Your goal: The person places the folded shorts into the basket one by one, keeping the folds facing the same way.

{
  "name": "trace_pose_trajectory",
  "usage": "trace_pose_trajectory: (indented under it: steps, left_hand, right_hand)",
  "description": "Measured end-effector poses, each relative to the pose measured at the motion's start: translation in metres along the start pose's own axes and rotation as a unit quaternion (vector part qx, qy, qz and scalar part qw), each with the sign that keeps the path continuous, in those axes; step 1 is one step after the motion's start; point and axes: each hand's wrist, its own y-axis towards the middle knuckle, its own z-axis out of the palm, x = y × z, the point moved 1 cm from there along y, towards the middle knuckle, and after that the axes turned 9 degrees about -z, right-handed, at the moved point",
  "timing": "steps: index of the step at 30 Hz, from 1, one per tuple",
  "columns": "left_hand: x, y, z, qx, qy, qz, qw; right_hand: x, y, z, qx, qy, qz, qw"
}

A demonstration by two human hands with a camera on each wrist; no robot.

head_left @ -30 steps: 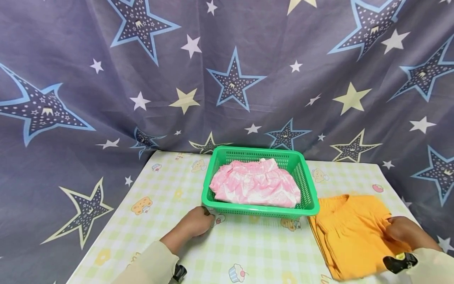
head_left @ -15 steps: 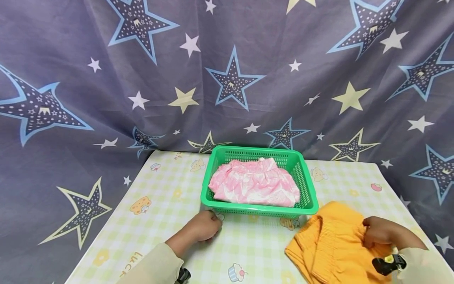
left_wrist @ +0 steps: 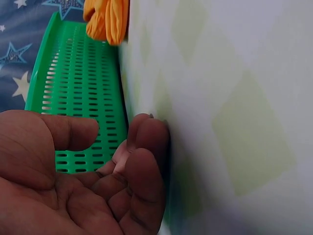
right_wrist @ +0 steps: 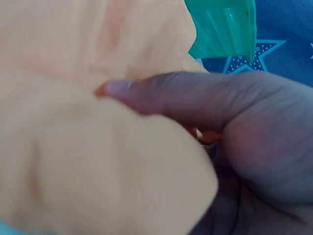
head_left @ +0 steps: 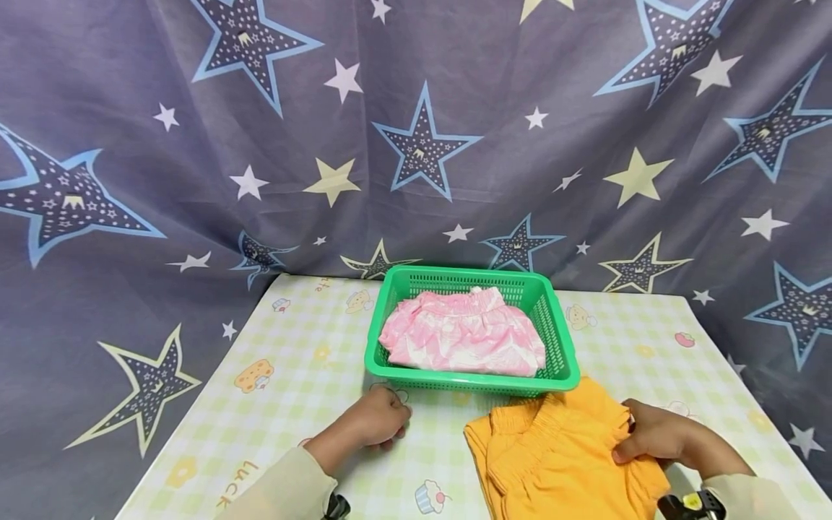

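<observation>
Folded orange shorts with a gathered elastic waistband lie at the table's front right, close against the basket. My right hand grips them by their right side. In the right wrist view the thumb of my right hand presses on the orange cloth, and the fingers are mostly hidden. My left hand rests on the table just in front of the basket's left corner. The left wrist view shows my left hand loosely curled and holding nothing.
A green perforated plastic basket stands at the back middle of the table, with a pink and white garment with a gathered waist inside. Checked cloth covers the table. Behind it hangs a dark star-print curtain.
My right hand has dragged the orange shorts leftward across the table, and they have turned, waistband now nearer the middle. My left hand has shifted slightly right and away from the basket.
</observation>
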Motion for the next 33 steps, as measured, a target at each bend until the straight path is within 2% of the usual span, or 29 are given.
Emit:
trace_pose_trajectory:
  steps: [5, 10, 13, 18, 25, 33]
  left_hand:
    - [-0.001, -0.001, 0.003, 0.025, -0.011, 0.001, 0.9996]
    - [-0.004, -0.005, 0.005, 0.039, -0.014, 0.016, 0.9990]
    - [-0.004, -0.007, 0.005, 0.044, -0.011, 0.022, 0.9987]
    - [-0.002, -0.010, 0.004, 0.049, -0.005, 0.011, 0.9987]
    - [0.003, -0.014, 0.001, 0.058, -0.024, 0.003, 0.9980]
    - [0.009, -0.020, -0.003, 0.061, -0.025, 0.018, 0.9977]
  right_hand:
    - [-0.002, -0.001, 0.013, 0.044, 0.064, -0.026, 0.9966]
    - [0.004, 0.002, 0.030, 0.075, 0.081, -0.061, 0.9920]
    - [0.010, 0.005, 0.040, 0.069, 0.052, -0.070, 0.9938]
    - [0.018, 0.013, 0.059, 0.044, 0.005, -0.083, 0.9955]
    - [0.024, 0.023, 0.083, 0.035, 0.053, -0.100, 0.9930]
    - [0.034, 0.030, 0.102, 0.038, 0.065, -0.122, 0.9897]
